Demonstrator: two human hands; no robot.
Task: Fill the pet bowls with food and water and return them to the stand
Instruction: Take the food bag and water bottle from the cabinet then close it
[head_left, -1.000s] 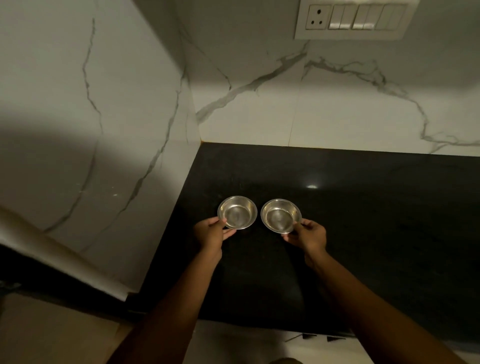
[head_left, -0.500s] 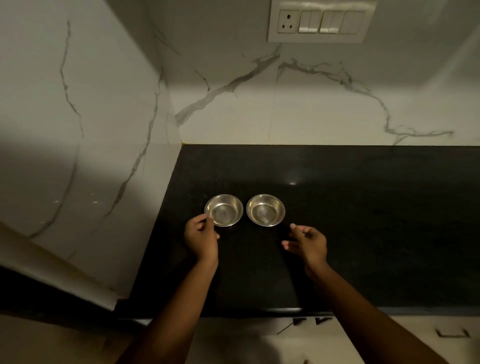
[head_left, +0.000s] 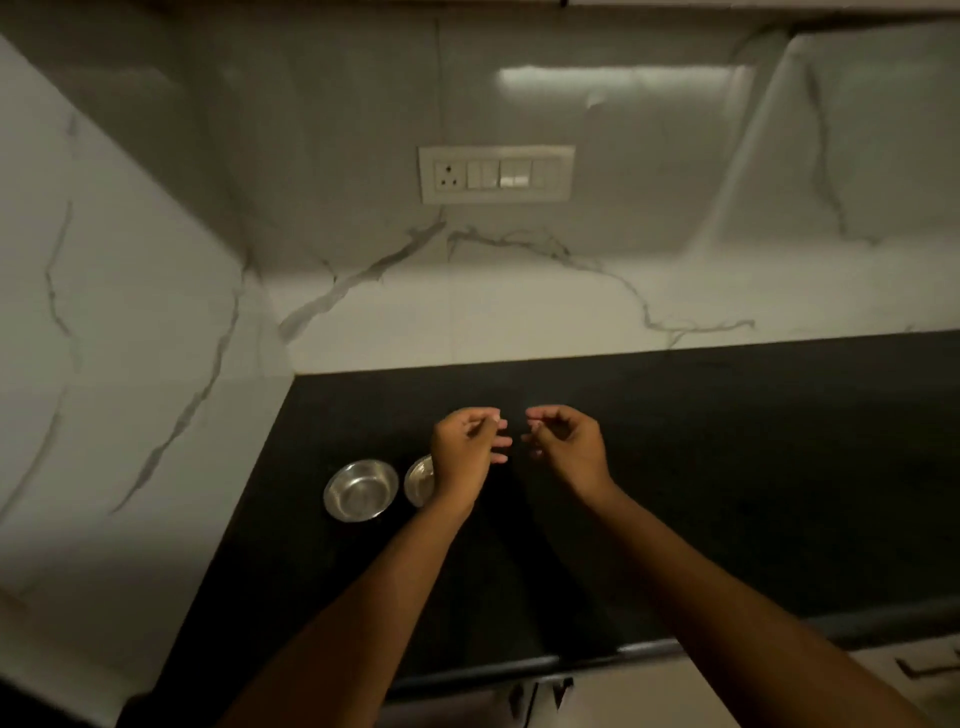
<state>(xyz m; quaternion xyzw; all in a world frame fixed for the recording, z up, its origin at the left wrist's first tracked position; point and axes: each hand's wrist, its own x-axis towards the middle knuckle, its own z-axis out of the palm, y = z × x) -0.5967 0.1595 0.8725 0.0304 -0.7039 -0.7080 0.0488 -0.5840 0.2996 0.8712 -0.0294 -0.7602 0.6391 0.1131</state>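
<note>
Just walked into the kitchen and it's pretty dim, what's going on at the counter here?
A person stands at a black countertop with both arms stretched out. The left hand and right hand hover above the counter, fingers loosely curled, holding nothing. Two small steel bowls sit side by side near the corner: the left bowl looks empty, while the right bowl is mostly hidden behind the left wrist. No food, water or stand is in view.
</note>
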